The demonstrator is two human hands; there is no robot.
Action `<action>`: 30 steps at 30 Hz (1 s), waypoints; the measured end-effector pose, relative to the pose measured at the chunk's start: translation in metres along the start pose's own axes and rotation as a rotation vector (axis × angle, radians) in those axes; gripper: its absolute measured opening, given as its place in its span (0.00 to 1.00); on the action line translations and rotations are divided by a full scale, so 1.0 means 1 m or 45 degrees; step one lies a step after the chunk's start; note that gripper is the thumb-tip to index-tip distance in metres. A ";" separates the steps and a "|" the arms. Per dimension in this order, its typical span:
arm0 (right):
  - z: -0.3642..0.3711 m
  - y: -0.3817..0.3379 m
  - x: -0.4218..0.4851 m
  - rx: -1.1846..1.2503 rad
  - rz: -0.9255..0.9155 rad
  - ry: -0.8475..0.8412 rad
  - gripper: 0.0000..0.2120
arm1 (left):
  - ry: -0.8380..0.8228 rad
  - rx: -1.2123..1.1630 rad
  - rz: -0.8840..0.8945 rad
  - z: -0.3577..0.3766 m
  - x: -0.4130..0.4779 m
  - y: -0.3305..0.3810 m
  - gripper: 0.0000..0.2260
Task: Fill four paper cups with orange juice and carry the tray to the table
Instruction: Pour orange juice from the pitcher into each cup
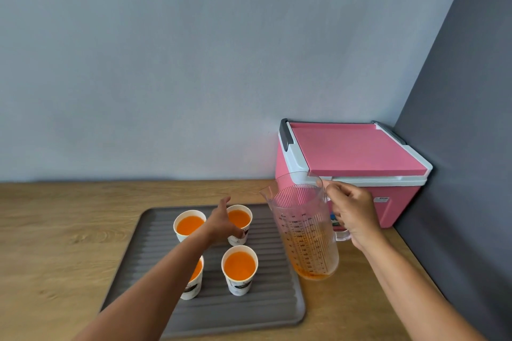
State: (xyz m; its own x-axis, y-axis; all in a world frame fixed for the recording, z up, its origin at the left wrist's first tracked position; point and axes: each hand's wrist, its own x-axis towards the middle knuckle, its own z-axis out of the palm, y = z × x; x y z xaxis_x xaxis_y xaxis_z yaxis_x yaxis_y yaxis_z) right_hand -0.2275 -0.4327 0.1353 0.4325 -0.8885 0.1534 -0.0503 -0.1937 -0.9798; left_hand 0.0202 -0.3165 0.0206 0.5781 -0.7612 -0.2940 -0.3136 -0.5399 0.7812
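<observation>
Now all four paper cups (239, 268) on the ribbed tray (277, 307) hold juice. Your left hand (224, 223) grips the cup (240, 218) at 1 o'clock, and your right hand (353, 216) grasps the near-empty measuring jug (303, 230) at 3 o'clock. Next, park the jug and lift the tray level.

A plain domestic or pantry-like serving corner is suggested, though the room's kind cannot be told for certain. A wood-grain counter (55, 230) is set against a pale blue-grey wall (166, 63), and a darker grey wall (471, 147) is met well to the right of the right fingers (339, 210). Just behind those fingers a pink cooler box (360, 152) is seen; around the left fingers (235, 230), paper cups (239, 286) of orange juice (239, 267) are ranged on a ridged grey tray (277, 299).
</observation>
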 end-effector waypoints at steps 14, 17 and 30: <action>-0.034 0.011 -0.014 0.158 0.059 0.153 0.07 | -0.186 -0.435 0.416 0.048 -0.096 0.082 0.33; -0.047 0.018 -0.018 0.203 0.082 0.205 0.06 | -0.261 -0.554 0.445 0.079 -0.097 0.085 0.35; -0.122 0.076 -0.028 0.306 0.171 0.302 0.10 | -0.358 -0.572 0.453 0.167 -0.070 0.132 0.39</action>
State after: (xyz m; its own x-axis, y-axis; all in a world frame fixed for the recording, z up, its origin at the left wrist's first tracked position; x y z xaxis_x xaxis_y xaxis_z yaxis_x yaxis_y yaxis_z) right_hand -0.3533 -0.4731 0.0719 0.2144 -0.9766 0.0189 0.1325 0.0099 -0.9911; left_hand -0.1872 -0.3945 0.0526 0.2580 -0.9643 -0.0595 -0.0684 -0.0797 0.9945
